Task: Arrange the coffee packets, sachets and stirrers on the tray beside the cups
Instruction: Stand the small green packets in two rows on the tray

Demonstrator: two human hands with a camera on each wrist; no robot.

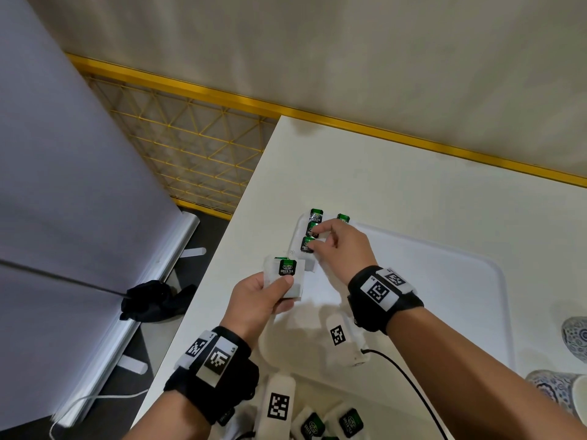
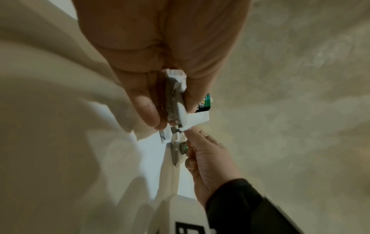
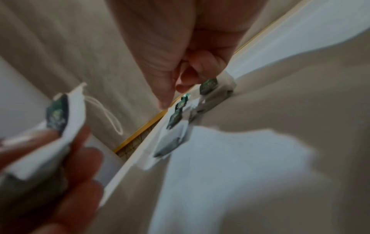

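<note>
A white tray (image 1: 476, 258) lies on the white table. Green-tea sachets (image 1: 316, 215) lie in a row at its far left corner, with one more (image 1: 343, 218) beside them. My right hand (image 1: 316, 239) reaches over that row, thumb and forefinger pinching the nearest sachet (image 1: 306, 244). The right wrist view shows the row (image 3: 176, 117) under the curled fingers (image 3: 190, 79). My left hand (image 1: 279, 282) holds a small stack of sachets (image 1: 287, 268) just off the tray's left rim; the left wrist view shows that stack (image 2: 200, 117) gripped between thumb and fingers. No stirrers are visible.
Two blue-patterned cups (image 1: 576, 336) (image 1: 552, 389) stand at the tray's right side. Loose sachets (image 1: 349, 420) lie near the bottom edge. A black cable (image 1: 406, 382) crosses the tray. The table's left edge drops to the floor by a yellow mesh rack (image 1: 190, 147).
</note>
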